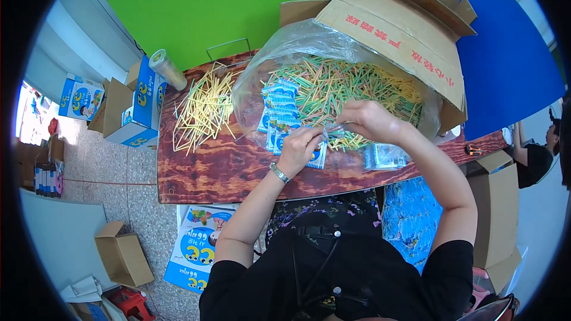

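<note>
My left hand (299, 150), with a watch at its wrist, is closed on a small blue-and-white packet (317, 159) above the table's near side. Just right of it, my right hand (370, 120) is pinched near the packet's upper end; its fingertips hide what they hold. Beyond both hands spreads a heap of thin green, yellow and pink sticks (324, 86) on a clear plastic bag (250, 98). A row of overlapping blue-and-white packets (279, 104) lies beside the heap, left of my hands. More packets (385, 157) lie below my right forearm.
A tipped cardboard box (398, 30) stands at the table's back right. Pale yellow sticks (208, 107) lie loose on the wood-patterned table (202, 178), near a clear canister (168, 70) and a wire frame (229, 44). Blue printed boxes (140, 107) are at the left; a person (538, 154) is far right.
</note>
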A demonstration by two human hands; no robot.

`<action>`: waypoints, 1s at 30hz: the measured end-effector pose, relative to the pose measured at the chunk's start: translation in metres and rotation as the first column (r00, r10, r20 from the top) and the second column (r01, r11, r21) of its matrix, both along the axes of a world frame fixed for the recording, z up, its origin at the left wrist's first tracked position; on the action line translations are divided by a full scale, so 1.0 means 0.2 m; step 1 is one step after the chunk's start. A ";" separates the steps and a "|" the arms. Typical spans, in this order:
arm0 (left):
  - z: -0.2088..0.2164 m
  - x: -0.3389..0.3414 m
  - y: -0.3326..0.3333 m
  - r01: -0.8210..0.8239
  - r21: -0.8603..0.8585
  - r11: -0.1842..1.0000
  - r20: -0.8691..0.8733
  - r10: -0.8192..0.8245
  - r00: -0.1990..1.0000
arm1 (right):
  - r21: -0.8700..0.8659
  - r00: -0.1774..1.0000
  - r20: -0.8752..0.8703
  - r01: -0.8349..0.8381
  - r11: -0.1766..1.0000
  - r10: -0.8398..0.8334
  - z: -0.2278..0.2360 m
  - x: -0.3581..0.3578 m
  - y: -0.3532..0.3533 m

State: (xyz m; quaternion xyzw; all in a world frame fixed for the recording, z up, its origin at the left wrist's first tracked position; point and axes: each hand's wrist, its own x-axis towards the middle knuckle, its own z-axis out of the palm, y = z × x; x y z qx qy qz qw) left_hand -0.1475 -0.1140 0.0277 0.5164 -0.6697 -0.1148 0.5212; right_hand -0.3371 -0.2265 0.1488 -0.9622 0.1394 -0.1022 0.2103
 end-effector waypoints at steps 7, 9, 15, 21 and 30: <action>-0.04 0.08 0.10 -0.114 0.068 0.991 -0.124 0.122 0.985 | 0.016 0.961 0.244 0.133 0.991 -0.133 -0.14 0.07 0.05; -0.03 0.10 0.12 -0.124 0.162 0.979 -0.148 0.149 0.978 | 0.026 0.950 0.284 0.124 0.992 -0.126 -0.17 0.11 0.08; -0.13 0.23 0.17 -0.137 0.112 0.984 -0.022 0.140 0.990 | 0.193 0.942 0.288 0.117 0.974 -0.170 -0.32 0.22 0.12; -0.21 0.43 0.20 -0.117 0.528 0.841 -0.047 0.167 0.985 | -0.300 0.929 -0.046 0.338 0.892 -0.367 -0.63 0.15 0.06; -0.29 0.41 0.12 -0.361 0.418 0.834 0.034 0.382 0.923 | -0.430 0.929 0.044 0.350 0.832 -0.368 -0.71 0.15 0.02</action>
